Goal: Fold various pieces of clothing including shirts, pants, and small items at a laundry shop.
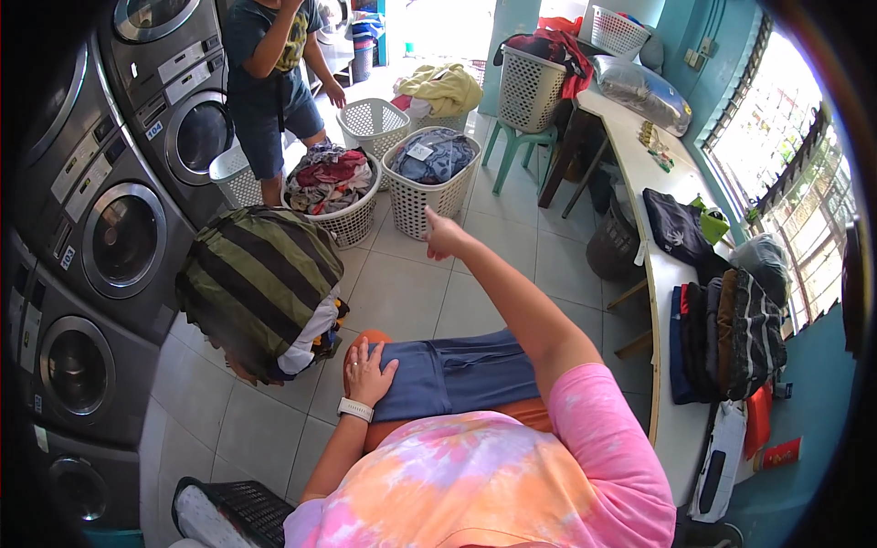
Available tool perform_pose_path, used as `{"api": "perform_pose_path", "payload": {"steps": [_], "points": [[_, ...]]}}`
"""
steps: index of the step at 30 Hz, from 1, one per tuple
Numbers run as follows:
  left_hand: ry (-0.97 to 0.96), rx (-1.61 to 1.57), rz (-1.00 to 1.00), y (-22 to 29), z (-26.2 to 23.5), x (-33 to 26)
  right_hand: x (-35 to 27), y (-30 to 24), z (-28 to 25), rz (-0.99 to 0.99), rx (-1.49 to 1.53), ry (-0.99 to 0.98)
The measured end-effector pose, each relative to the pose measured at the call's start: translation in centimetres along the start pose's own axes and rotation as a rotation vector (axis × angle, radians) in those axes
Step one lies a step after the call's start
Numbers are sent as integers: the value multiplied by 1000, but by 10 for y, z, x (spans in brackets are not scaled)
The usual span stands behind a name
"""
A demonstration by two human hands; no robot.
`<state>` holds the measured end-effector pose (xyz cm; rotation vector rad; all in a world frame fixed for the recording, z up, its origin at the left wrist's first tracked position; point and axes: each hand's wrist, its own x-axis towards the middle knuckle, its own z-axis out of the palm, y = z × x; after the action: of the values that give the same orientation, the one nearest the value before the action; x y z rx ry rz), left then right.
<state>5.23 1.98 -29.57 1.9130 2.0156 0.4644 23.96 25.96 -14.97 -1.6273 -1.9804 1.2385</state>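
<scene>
My left hand [367, 373] lies flat on a folded blue-grey garment, perhaps trousers [457, 373], spread across my lap. The fingers are stretched out and a pale watch [356, 409] circles the wrist. My right hand [445, 236] is raised ahead, its index finger extended and the others partly curled, with nothing in it. Beyond that fingertip stands a white basket of blue clothes [429, 169]; the hand appears apart from it. To its left is another white basket heaped with mixed laundry [331, 187]. A green-and-black striped cloth [265, 274] covers a pile left of my knees.
Stacked washing machines [123, 239] line the left side. A person [279, 82] stands beyond the baskets. Along the right runs a white table [671, 301] with folded clothes [731, 333]. A green stool [525, 142] bears a laundry basket [530, 89]. A black basket [242, 511] sits lower left.
</scene>
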Motion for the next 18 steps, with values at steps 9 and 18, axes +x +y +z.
{"api": "perform_pose_path", "payload": {"steps": [9, 18], "points": [[19, -196, -328, 5, -26, -23, -173, 84, 118, -374, -657, -175], [10, -488, -125, 1, -23, -36, -180, 132, 140, -287, -403, -337]]}}
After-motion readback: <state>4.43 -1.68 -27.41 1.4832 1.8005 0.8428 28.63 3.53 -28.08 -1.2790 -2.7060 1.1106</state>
